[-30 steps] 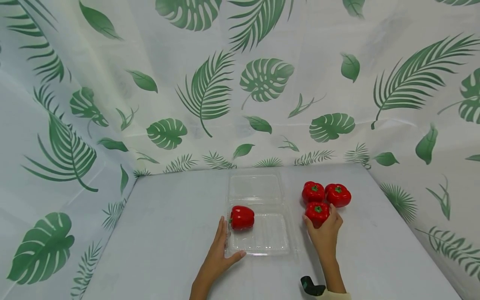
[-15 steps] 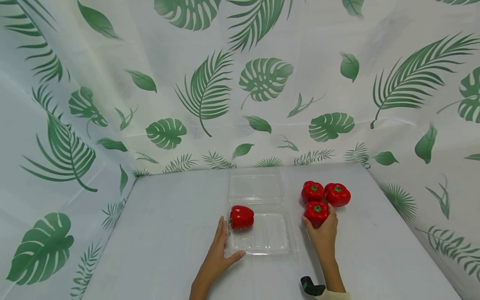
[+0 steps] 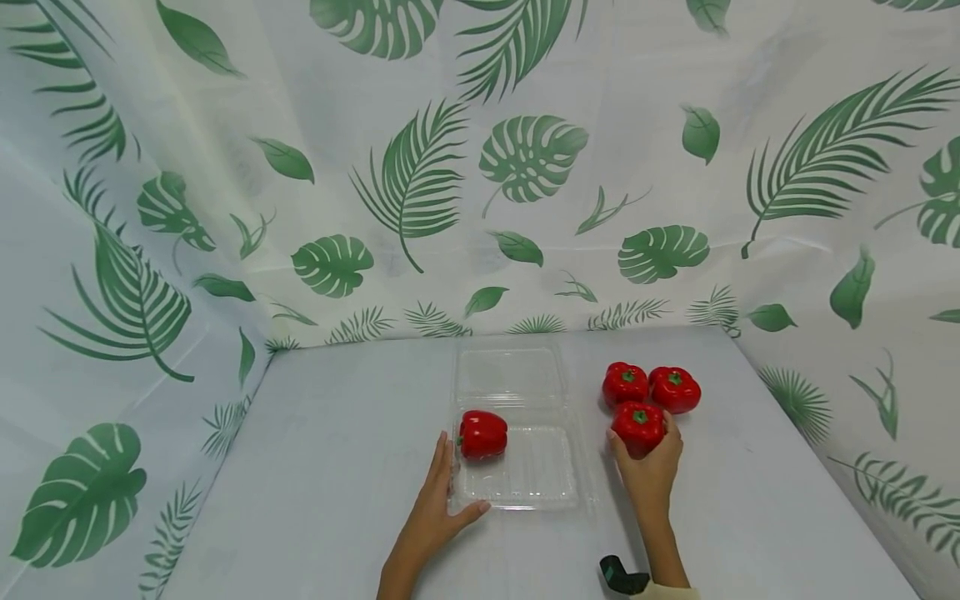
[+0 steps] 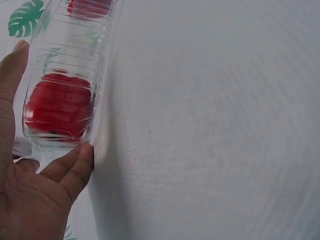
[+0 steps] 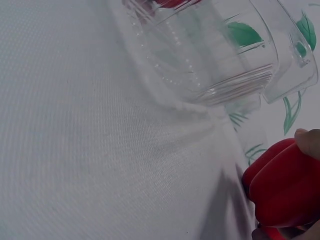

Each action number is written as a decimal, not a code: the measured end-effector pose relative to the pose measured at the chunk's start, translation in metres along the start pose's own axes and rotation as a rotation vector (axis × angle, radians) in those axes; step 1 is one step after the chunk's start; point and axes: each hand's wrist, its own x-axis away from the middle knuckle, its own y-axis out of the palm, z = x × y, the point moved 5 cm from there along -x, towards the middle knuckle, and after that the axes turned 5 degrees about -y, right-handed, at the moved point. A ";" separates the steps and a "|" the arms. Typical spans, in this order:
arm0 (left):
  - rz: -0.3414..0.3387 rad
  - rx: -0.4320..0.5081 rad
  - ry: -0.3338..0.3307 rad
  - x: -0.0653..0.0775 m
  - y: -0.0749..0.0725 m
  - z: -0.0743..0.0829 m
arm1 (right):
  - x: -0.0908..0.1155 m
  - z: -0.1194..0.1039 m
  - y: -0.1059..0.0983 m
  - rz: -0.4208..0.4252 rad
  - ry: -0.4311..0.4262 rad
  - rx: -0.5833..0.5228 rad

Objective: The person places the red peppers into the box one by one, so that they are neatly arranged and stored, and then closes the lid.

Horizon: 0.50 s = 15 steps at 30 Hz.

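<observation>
My right hand (image 3: 651, 471) grips a red bell pepper (image 3: 637, 428) with its green stem facing up, thumb on the left and fingers on the right; the right wrist view shows this bell pepper (image 5: 285, 185) at the lower right. Two more red bell peppers, one on the left (image 3: 625, 383) and one on the right (image 3: 675, 389), stand just behind it. A clear plastic clamshell box (image 3: 540, 467) lies with its lid back, and a bell pepper (image 3: 483, 434) rests on its side in the left part. Spread at the box's near left corner, my left hand (image 3: 433, 517) touches its sides.
The box's clear lid (image 3: 510, 375) lies flat behind its base. A black device (image 3: 622, 575) sits at the right wrist. Leaf-printed curtains (image 3: 525, 167) enclose the white table (image 3: 337, 433) at the back and sides.
The gripped bell pepper has shifted slightly to the right and looks a little larger, moving with the right hand. My left hand and the box stay where they were.
</observation>
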 end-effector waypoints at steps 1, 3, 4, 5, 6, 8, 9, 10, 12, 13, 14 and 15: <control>-0.001 0.004 0.002 0.000 0.000 0.000 | 0.000 0.000 -0.001 0.009 -0.007 -0.007; -0.002 0.010 0.007 0.000 0.000 -0.001 | 0.001 -0.001 -0.002 0.027 -0.022 -0.016; -0.002 0.012 0.008 0.000 0.000 -0.001 | 0.001 -0.002 -0.003 0.037 -0.030 -0.021; -0.002 0.012 0.010 0.000 0.000 -0.001 | 0.001 -0.003 -0.004 0.046 -0.040 -0.023; -0.002 0.013 0.011 0.000 0.000 -0.001 | 0.002 -0.003 -0.004 0.053 -0.050 -0.025; 0.000 0.010 0.015 0.000 0.000 -0.001 | 0.002 -0.006 -0.006 0.064 -0.065 -0.026; 0.002 0.007 0.023 0.000 0.000 -0.001 | 0.002 -0.007 -0.006 0.066 -0.069 -0.026; 0.002 0.007 0.022 -0.001 0.000 -0.001 | 0.002 -0.008 -0.007 0.065 -0.069 -0.024; 0.004 0.009 0.023 -0.001 0.000 -0.001 | 0.002 -0.011 -0.008 0.056 -0.067 -0.019; 0.006 0.006 0.030 -0.001 0.000 -0.001 | 0.002 -0.012 -0.008 0.050 -0.062 -0.017; 0.006 0.004 0.029 -0.001 0.000 -0.001 | 0.002 -0.013 -0.008 0.044 -0.060 -0.013; 0.007 0.002 0.026 -0.001 0.001 -0.001 | 0.002 -0.014 -0.008 0.037 -0.059 -0.010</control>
